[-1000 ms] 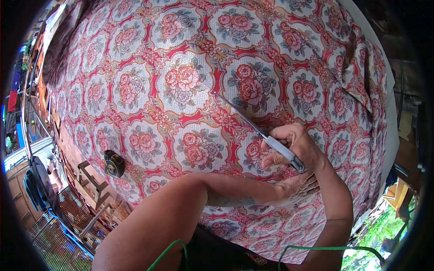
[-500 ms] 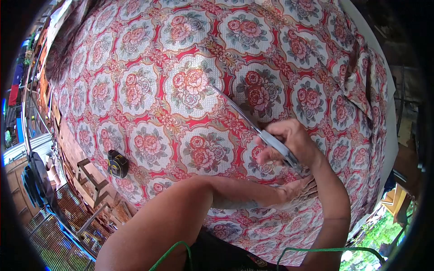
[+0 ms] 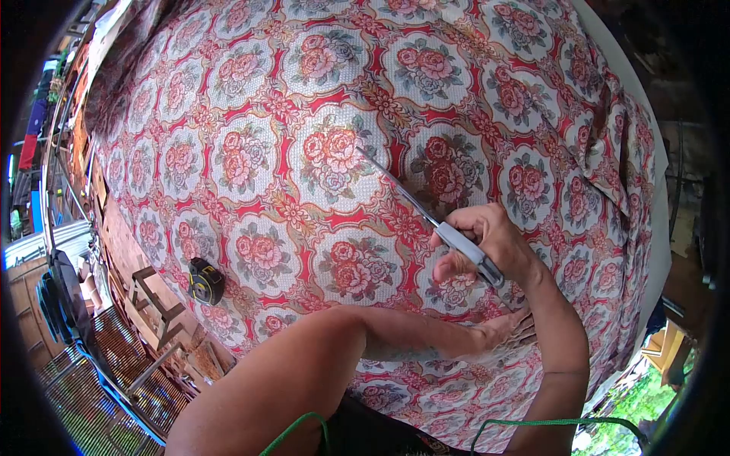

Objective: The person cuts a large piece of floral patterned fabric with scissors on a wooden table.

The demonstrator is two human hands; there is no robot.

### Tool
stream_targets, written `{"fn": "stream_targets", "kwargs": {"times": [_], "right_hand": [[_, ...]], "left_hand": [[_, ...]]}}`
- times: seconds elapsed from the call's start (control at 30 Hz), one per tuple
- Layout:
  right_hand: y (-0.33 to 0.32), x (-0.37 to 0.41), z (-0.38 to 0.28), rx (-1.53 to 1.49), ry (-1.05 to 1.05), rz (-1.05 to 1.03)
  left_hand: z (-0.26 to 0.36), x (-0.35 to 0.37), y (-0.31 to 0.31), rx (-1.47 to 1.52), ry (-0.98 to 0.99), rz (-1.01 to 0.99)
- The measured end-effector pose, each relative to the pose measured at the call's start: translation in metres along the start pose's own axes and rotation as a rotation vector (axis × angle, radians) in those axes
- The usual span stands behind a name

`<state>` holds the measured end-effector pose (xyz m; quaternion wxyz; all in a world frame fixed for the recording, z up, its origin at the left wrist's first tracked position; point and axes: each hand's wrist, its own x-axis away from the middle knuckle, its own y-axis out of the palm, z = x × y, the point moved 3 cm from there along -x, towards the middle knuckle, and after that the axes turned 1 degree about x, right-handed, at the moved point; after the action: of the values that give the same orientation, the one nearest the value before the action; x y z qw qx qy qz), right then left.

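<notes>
Patterned cloth (image 3: 353, 262) with red and white rose medallions spreads over a broad surface. My right hand (image 3: 487, 239) is closed round the grey handle of long, slim scissors (image 3: 407, 196). Their blades point up and left, with the tip on a rose medallion. The blades look nearly together; fingers partly hide the handles. My left hand (image 3: 506, 331) lies low on the cloth below the scissors, fingers stretched toward my right wrist. My right forearm covers some of its fingertips.
A black and yellow tape measure (image 3: 205, 281) rests on the cloth at left. Folds bunch up along the right side (image 3: 604, 171). Green cord (image 3: 563, 421) crosses near my body. Brown metal brackets (image 3: 156, 300) and a slatted rack (image 3: 99, 380) stand at lower left.
The whole view has shifted slightly, so the cloth and tape measure appear a little lower and further right. Both hands keep nearly the same pose, and the scissors stay in my right hand.
</notes>
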<state>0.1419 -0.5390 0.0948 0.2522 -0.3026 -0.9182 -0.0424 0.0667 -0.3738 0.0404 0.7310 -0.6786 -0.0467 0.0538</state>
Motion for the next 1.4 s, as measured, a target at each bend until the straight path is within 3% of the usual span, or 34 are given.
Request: {"fn": "stream_targets", "kwargs": {"times": [0.1,0.2,0.27,0.6,0.67,0.83,0.97,1.03,1.33,1.4], "right_hand": [[0.003,0.001,-0.001,-0.241,-0.01,-0.01],[0.001,-0.001,-0.002,-0.189,0.064,-0.03],[0.0,-0.003,-0.001,0.035,0.003,-0.002],[0.001,-0.006,-0.008,0.052,0.031,0.026],[0.002,-0.007,-0.02,0.164,0.066,0.052],[0.008,-0.027,-0.019,0.094,0.057,0.098],[0.015,-0.056,-0.033,-0.056,0.028,0.082],[0.012,-0.06,-0.032,0.023,-0.011,0.106],[0.01,-0.062,-0.025,0.144,0.029,0.052],[0.009,-0.063,-0.024,0.166,-0.11,0.077]], "left_hand": [[-0.001,0.002,0.002,-0.048,-0.016,0.038],[-0.003,0.003,-0.005,-0.046,-0.005,0.019],[-0.003,0.004,-0.004,-0.051,0.0,-0.024],[-0.007,0.01,-0.01,0.045,0.021,-0.016],[-0.006,0.009,-0.009,0.03,-0.002,0.009],[-0.001,-0.002,-0.001,-0.107,0.155,-0.198],[0.009,-0.015,0.017,-0.115,0.091,-0.08],[0.0,0.001,-0.001,-0.149,0.198,-0.255],[0.011,-0.01,0.025,-0.189,0.074,-0.112],[0.017,-0.015,0.03,-0.195,0.045,-0.072]]}}
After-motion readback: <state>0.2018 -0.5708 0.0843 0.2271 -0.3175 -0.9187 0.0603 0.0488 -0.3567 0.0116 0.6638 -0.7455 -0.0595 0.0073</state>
